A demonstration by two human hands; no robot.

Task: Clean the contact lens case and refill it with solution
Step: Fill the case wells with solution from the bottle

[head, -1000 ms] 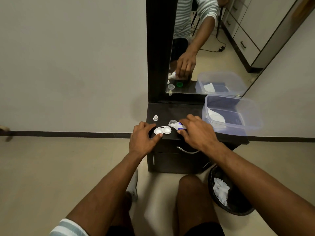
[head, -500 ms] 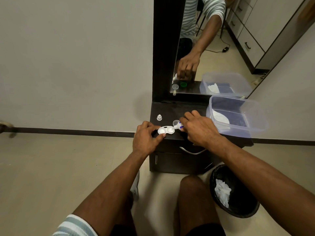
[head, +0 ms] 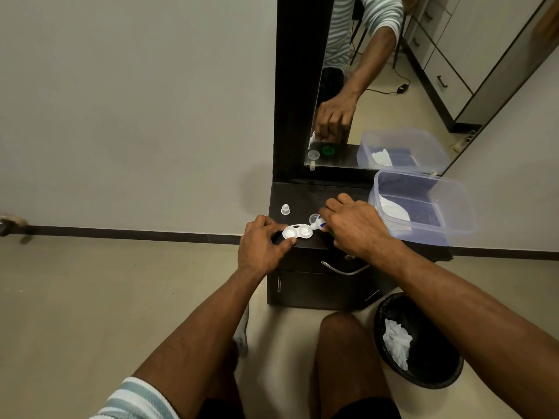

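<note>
Cabinet (head: pixel 302 193) top carried our case (head: pixel 297 231) at its near left edge, long axis left-right. We pinched its left end with our left hand (head: pixel 260 246); our right hand (head: pixel 357 226) gripped the bottle (head: pixel 318 226), nozzle at the case's right well.

My right hand (head: pixel 355 226) covers most of the solution bottle (head: pixel 318 226); I see only its tip. The bottle's label is too small to read. My left hand (head: pixel 261 244) hides the lens case's (head: pixel 297 231) near left edge.
</note>
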